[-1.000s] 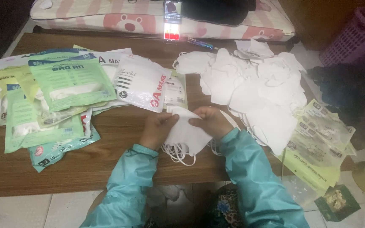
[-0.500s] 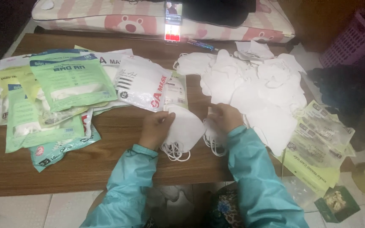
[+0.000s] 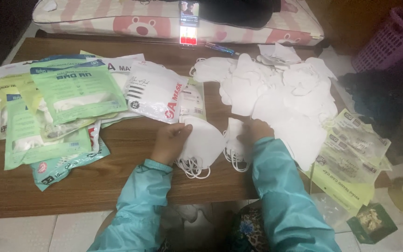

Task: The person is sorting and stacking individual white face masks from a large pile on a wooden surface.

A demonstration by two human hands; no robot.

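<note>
The left hand (image 3: 170, 142) is gripping a small stack of white masks (image 3: 204, 142) lying on the table (image 3: 117, 177), while the right hand (image 3: 256, 130) is pinching another folded mask (image 3: 235, 140) just beside it. Loose masks (image 3: 276, 98) are piling up behind; sealed packets (image 3: 71, 102), probably holding masks, are lying at the left.

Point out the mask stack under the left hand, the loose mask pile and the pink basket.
mask stack (image 3: 206, 142), head view, on its white folded front
loose mask pile (image 3: 276, 95), head view, middle of the heap
pink basket (image 3: 388, 44), head view, on its side wall
</note>
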